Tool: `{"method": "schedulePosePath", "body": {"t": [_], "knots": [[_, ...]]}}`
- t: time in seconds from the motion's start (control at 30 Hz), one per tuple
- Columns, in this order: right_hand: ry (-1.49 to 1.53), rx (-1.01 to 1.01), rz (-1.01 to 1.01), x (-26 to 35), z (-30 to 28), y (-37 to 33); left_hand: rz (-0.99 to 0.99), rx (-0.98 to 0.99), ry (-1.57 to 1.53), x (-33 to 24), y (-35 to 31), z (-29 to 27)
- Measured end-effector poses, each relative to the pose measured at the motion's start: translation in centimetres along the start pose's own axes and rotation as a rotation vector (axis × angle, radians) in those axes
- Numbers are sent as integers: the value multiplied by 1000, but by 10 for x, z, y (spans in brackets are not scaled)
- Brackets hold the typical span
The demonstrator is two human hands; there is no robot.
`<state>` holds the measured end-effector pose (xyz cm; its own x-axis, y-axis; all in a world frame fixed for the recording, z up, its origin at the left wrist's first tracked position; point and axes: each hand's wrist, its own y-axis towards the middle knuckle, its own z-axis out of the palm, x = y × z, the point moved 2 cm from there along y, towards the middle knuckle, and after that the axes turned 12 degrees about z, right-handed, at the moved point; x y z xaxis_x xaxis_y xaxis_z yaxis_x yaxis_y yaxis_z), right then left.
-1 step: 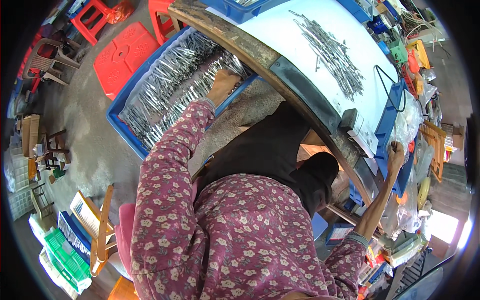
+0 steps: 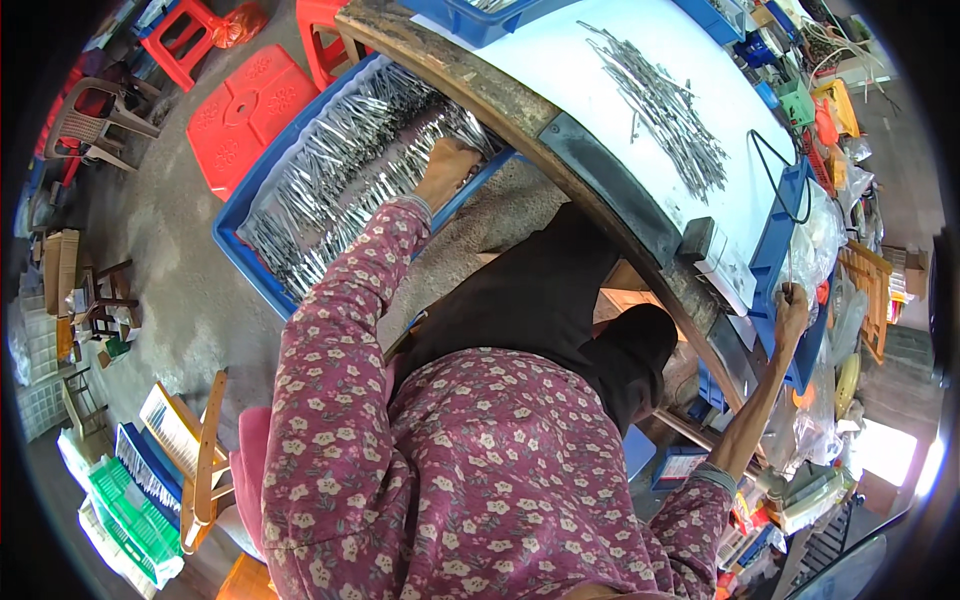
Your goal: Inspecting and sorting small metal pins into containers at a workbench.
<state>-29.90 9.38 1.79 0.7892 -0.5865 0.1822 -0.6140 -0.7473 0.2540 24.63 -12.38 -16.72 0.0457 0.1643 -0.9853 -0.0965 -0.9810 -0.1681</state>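
Observation:
My left hand (image 2: 450,172) is over the near edge of a blue tray (image 2: 228,232), at its right end. The tray is lined with white and filled with rows of thin silvery metal rods (image 2: 330,150). The fingers curl down among the rods, and what they grip is hidden. At the right, my right hand (image 2: 792,312) is closed in a pinch beside a long blue bin (image 2: 780,245). A thin rod-like piece seems to stick up from its fingertips. On the white tabletop (image 2: 540,65) lies a loose heap of metal rods (image 2: 665,110).
A red stool (image 2: 250,110) stands against the tray's far left side. On the table's near edge sits a small grey and white box (image 2: 715,262). Another blue bin (image 2: 490,22) stands at the table's far left. Plastic bags (image 2: 820,235) crowd the right side.

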Motion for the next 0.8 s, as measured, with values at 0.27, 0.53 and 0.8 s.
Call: {"method": "schedulePosePath", "body": {"t": [0.27, 0.53, 0.8], "knots": [[-22, 16, 27, 5, -1, -2, 197, 181, 284, 5, -3, 0], [33, 7, 8, 7, -2, -3, 573, 114, 582, -14, -12, -1], [16, 25, 27, 8, -2, -3, 590, 214, 600, -12, -11, 2]]}}
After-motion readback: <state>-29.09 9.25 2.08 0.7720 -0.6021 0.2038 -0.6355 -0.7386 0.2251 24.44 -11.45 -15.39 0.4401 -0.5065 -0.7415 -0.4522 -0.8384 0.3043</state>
